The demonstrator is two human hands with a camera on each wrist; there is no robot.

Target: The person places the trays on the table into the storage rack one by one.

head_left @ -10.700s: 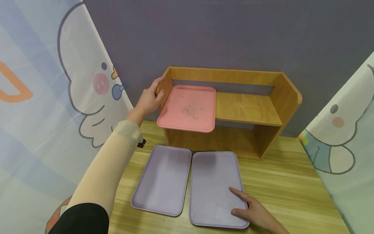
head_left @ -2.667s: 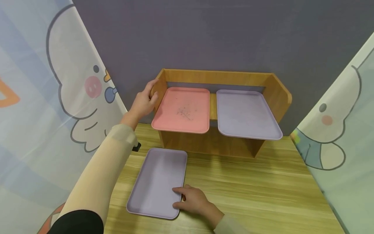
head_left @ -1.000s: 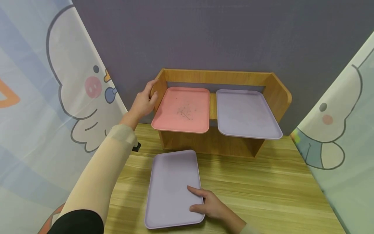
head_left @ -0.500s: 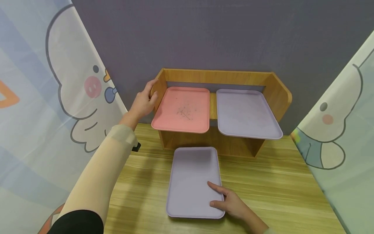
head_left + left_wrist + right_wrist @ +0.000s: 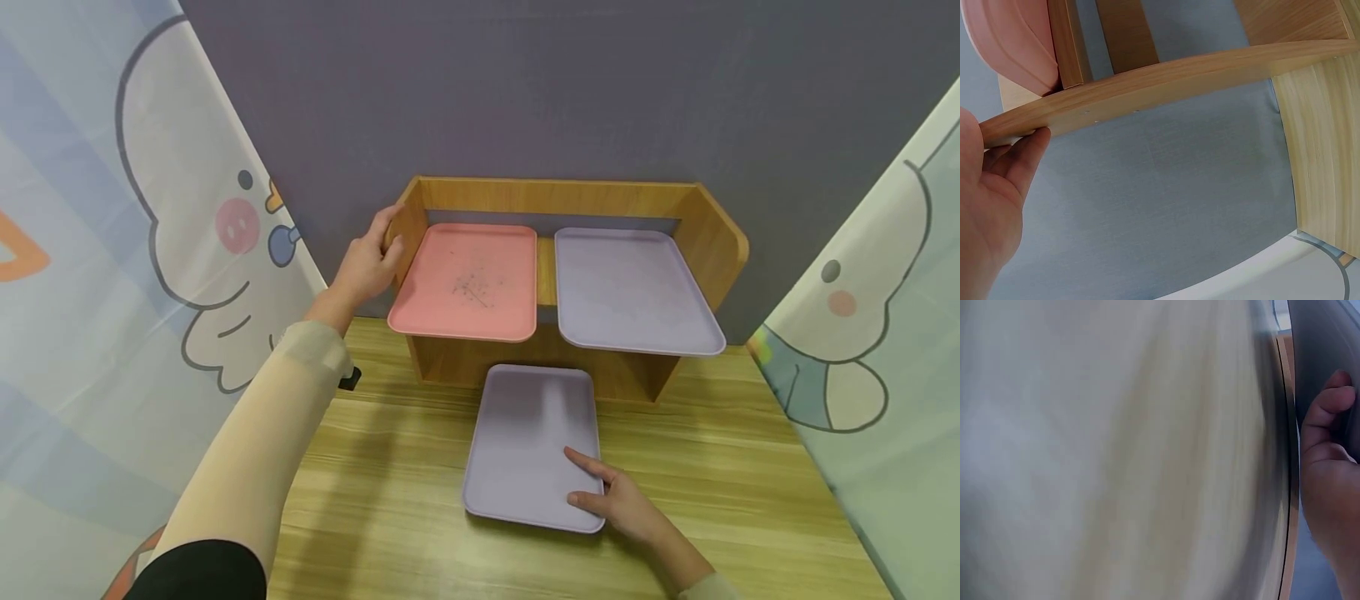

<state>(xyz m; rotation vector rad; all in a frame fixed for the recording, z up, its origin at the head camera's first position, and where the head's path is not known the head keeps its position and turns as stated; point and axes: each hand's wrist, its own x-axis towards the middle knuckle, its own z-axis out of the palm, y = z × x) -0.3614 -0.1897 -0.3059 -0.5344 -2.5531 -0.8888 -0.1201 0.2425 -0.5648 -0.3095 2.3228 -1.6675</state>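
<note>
My left hand (image 5: pixel 367 262) grips the left side panel of a wooden shelf (image 5: pixel 558 196); in the left wrist view, fingers (image 5: pixel 1029 159) curl under that panel's edge. A lilac rectangular tray (image 5: pixel 525 442) is held by its right edge in my right hand (image 5: pixel 630 507), thumb and index finger on top, other fingers hidden beneath. Its far end overlaps the shelf's lower opening in the head view. On the upper level, a pink tray (image 5: pixel 472 275) with a dark plant print lies at left, and another lilac tray (image 5: pixel 633 287) at right. Both overhang the front edge.
The wood-grain table (image 5: pixel 405 500) stretches in front of the shelf. Behind stands a dark grey panel (image 5: pixel 525 92). Cartoon-printed cloths hang at the left (image 5: pixel 187 350) and right (image 5: pixel 892 350).
One lilac tray went from the table to the shelf's upper right. The right hand then took the other lilac tray and moved it rightward and toward the shelf. The left hand stays on the panel.
</note>
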